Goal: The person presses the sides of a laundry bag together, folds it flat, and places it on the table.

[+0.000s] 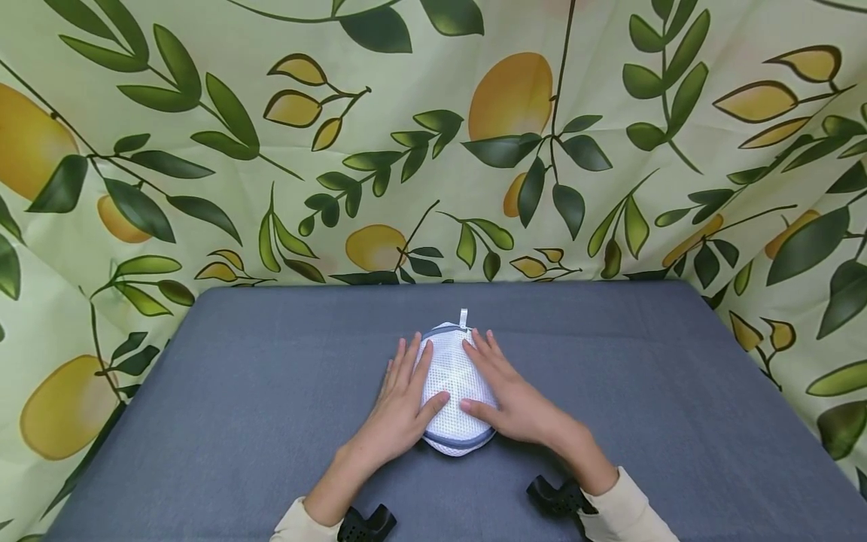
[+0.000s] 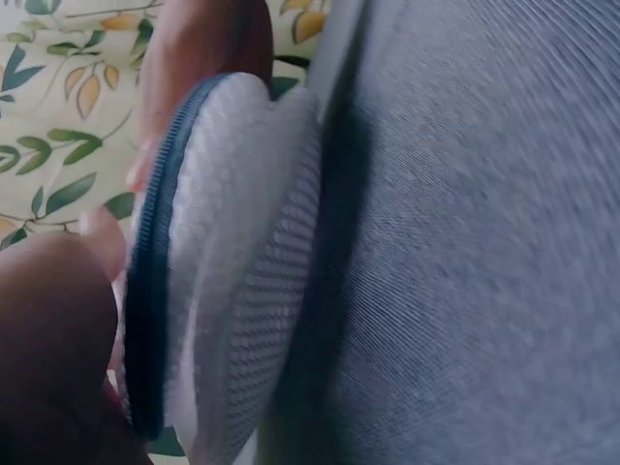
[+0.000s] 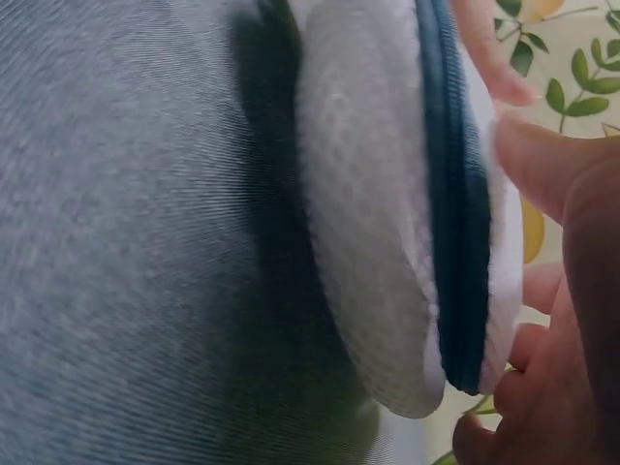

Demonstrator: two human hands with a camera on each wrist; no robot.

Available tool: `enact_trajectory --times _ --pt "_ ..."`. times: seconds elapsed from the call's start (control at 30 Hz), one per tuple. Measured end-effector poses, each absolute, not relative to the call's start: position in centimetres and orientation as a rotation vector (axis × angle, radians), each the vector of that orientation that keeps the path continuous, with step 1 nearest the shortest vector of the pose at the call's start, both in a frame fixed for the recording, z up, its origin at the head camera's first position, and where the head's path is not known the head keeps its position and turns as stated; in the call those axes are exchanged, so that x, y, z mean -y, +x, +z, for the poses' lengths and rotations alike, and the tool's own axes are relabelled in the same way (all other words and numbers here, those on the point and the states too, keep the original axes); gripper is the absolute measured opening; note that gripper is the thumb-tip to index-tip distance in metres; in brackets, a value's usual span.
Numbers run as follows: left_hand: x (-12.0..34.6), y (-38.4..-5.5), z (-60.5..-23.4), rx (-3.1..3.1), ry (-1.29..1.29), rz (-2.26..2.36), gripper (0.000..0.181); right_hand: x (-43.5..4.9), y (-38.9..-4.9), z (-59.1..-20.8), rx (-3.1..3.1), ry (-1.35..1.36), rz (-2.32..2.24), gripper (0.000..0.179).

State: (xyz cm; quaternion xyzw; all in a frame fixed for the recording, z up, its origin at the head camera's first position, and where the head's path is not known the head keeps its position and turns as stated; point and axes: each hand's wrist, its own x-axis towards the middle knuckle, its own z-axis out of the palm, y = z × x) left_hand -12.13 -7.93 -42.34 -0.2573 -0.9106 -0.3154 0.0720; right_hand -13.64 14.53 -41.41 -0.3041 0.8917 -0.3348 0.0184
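A white mesh laundry bag with a blue-grey zipper band round its edge lies on the grey-blue table. A small white loop tag sticks up at its far end. My left hand rests on the bag's left side, fingers extended forward and thumb lying across the mesh. From the other side my right hand touches the bag in the same way, its fingers spread. Both thumbs point toward each other over the middle of the bag. In the right wrist view the bag's puffed mesh side bulges below the zipper.
The grey-blue cloth surface stretches out around the bag. Behind and beside it hangs a curtain printed with leaves and orange fruit. Black wrist-worn devices sit near the cream sleeves.
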Motion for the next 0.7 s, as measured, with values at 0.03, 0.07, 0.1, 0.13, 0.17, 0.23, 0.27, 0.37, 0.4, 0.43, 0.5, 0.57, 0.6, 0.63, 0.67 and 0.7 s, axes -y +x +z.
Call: enact_trajectory --times 0.03,0.07,0.1,0.13,0.17,0.23,0.27,0.37,0.4,0.43,0.5,0.57,0.6,0.63,0.67,0.7 --pt "8.0 -12.2 -42.4 2.726 -0.795 -0.902 0.075 -14.4 -13.6 -41.5 -2.783 -0.957 -1.031 0.079" --pt "8.0 -12.2 -42.5 2.71 -0.817 -0.857 0.076 -14.3 -13.6 -41.5 -2.796 -0.966 -1.022 0.078" --pt "8.0 -12.2 -42.6 2.694 -0.838 -0.814 0.077 -14.2 -13.5 -41.6 -2.808 -0.97 -1.016 0.077" --pt "8.0 -12.3 -42.6 2.68 -0.854 -0.777 0.077 -14.2 -13.5 -41.6 -2.817 -0.976 -1.007 0.076" --pt "8.0 -12.3 -42.7 2.672 -0.867 -0.744 0.077 -14.1 -13.5 -41.7 -2.825 -0.981 -0.999 0.075" --pt "7.9 -12.2 -42.7 2.665 -0.883 -0.688 0.075 -14.0 -13.4 -41.7 -2.833 -0.984 -0.99 0.073" --pt "7.9 -12.2 -42.7 2.669 -0.885 -0.668 0.074 -13.9 -13.4 -41.8 -2.838 -0.983 -0.982 0.072" --pt "7.8 -12.1 -42.7 2.69 -0.878 -0.625 0.072 -13.8 -13.3 -41.9 -2.858 -0.982 -0.959 0.071" --pt "7.7 -12.1 -42.7 2.692 -0.877 -0.622 0.071 -13.7 -13.3 -42.0 -2.864 -0.986 -0.954 0.07" --pt "7.7 -12.0 -42.8 2.695 -0.874 -0.624 0.071 -13.6 -13.4 -42.1 -2.875 -0.994 -0.947 0.069" --pt "7.7 -12.0 -42.9 2.7 -0.87 -0.632 0.07 -13.4 -13.4 -42.3 -2.898 -1.01 -0.933 0.067" --pt "7.7 -12.0 -43.0 2.708 -0.867 -0.638 0.07 -13.3 -13.4 -42.6 -2.927 -1.031 -0.919 0.065" --pt "7.7 -12.0 -43.1 2.715 -0.864 -0.639 0.07 -13.2 -13.4 -42.7 -2.942 -1.041 -0.912 0.064" --pt "7.7 -12.0 -43.2 2.716 -0.863 -0.638 0.07 -13.1 -13.3 -42.8 -2.957 -1.049 -0.905 0.063" --pt "7.7 -12.0 -43.2 2.714 -0.862 -0.632 0.07 -13.0 -13.3 -42.9 -2.969 -1.055 -0.9 0.061" --pt "7.7 -12.0 -43.3 2.711 -0.863 -0.627 0.07 -12.9 -13.3 -42.9 -2.98 -1.06 -0.898 0.061"
